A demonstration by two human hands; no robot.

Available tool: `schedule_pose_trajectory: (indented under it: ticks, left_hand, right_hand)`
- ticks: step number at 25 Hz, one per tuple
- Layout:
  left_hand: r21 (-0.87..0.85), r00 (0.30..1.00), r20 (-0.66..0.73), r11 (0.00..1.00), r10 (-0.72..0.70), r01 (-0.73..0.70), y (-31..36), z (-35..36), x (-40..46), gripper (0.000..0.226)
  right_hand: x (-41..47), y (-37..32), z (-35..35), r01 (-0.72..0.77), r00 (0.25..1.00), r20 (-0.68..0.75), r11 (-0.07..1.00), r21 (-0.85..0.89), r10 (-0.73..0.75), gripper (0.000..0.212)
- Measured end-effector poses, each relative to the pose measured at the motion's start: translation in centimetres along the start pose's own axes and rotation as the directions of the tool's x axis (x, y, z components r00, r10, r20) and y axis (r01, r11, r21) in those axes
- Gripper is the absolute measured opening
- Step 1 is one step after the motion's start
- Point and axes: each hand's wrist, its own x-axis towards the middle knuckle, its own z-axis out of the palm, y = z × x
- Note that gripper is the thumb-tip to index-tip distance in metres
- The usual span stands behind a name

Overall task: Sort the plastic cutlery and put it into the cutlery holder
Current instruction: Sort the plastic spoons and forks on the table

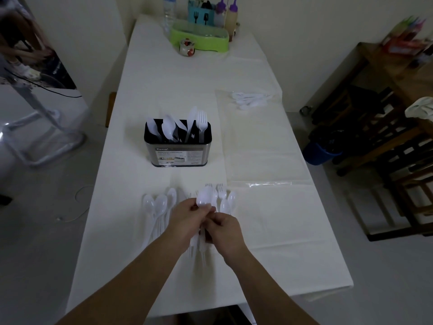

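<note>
Above table edge | left hand (187, 219) pinches spoon (204, 199) | right hand (225, 231) grips handles

White-clothed table (269, 231) — cutlery holder (178, 150), loose plastic cutlery (159, 207), green tray (199, 39), small jar (187, 47).

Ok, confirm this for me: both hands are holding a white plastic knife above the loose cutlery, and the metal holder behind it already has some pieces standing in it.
Not quite: the head view shows a white plastic spoon, not a knife, its bowl sticking up above the fingers. The rest stands: the left hand and right hand hold it above the loose cutlery, and the metal holder behind already has pieces standing in it.
</note>
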Motion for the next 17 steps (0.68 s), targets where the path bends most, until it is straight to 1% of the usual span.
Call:
schedule_pose_trajectory:
  ticks: [1, 2, 4, 5, 6, 7, 10, 13, 15, 17]
  left_hand:
    - [-0.018, 0.999, -0.037, 1.0, 0.013, -0.013, -0.1, -0.1, 0.0, 0.011]
    - [-0.028, 0.996, -0.083, 0.999, 0.019, -0.021, -0.2, -0.3, 0.1, 0.01]
    - [-0.097, 0.99, -0.141, 0.995, -0.015, 0.001, -0.4, -0.6, 0.3, 0.009]
    - [-0.143, 0.988, -0.145, 0.99, -0.043, 0.022, -0.5, -0.8, 0.3, 0.009]
    - [-0.176, 0.987, -0.142, 0.983, -0.07, 0.044, -0.5, -0.9, 0.3, 0.008]
    - [-0.188, 0.986, -0.138, 0.98, -0.091, 0.064, -0.5, -1.0, 0.2, 0.008]
    - [-0.125, 0.983, -0.131, 0.986, -0.125, 0.109, -0.8, -1.0, 0.5, 0.012]
    - [-0.069, 0.982, -0.11, 0.987, -0.15, 0.143, -1.0, -1.0, 0.9, 0.017]
    - [-0.078, 0.978, -0.088, 0.98, -0.187, 0.181, -1.0, -1.0, 1.1, 0.017]
    - [-0.107, 0.971, -0.074, 0.97, -0.228, 0.22, -1.0, -0.9, 1.2, 0.018]
  right_hand:
    - [0.0, 0.0, 0.2, -0.011, 1.0, -0.015, 1.0, -0.004, 0.011, 0.025]
    - [0.2, 0.1, 0.2, -0.014, 0.998, -0.055, 0.998, -0.057, 0.011, 0.026]
    - [0.7, 0.9, -0.1, -0.047, 0.976, -0.215, 0.951, -0.305, -0.02, 0.026]
    - [1.0, 1.5, -0.7, -0.1, 0.948, -0.317, 0.906, -0.41, -0.039, 0.022]
    - [1.0, 1.8, -1.2, -0.162, 0.92, -0.392, 0.879, -0.449, -0.031, 0.018]
    - [1.0, 2.2, -1.6, -0.217, 0.904, -0.427, 0.866, -0.451, 0.005, 0.017]
    - [1.2, 2.9, -1.9, -0.296, 0.914, -0.399, 0.802, -0.519, 0.08, 0.017]
    - [1.6, 3.1, -2.0, -0.322, 0.904, -0.42, 0.773, -0.547, 0.08, 0.015]
    - [1.4, 2.7, -2.3, -0.314, 0.9, -0.428, 0.804, -0.505, 0.083, 0.018]
    - [1.0, 1.9, -2.3, -0.214, 0.927, -0.374, 0.86, -0.463, 0.029, 0.02]
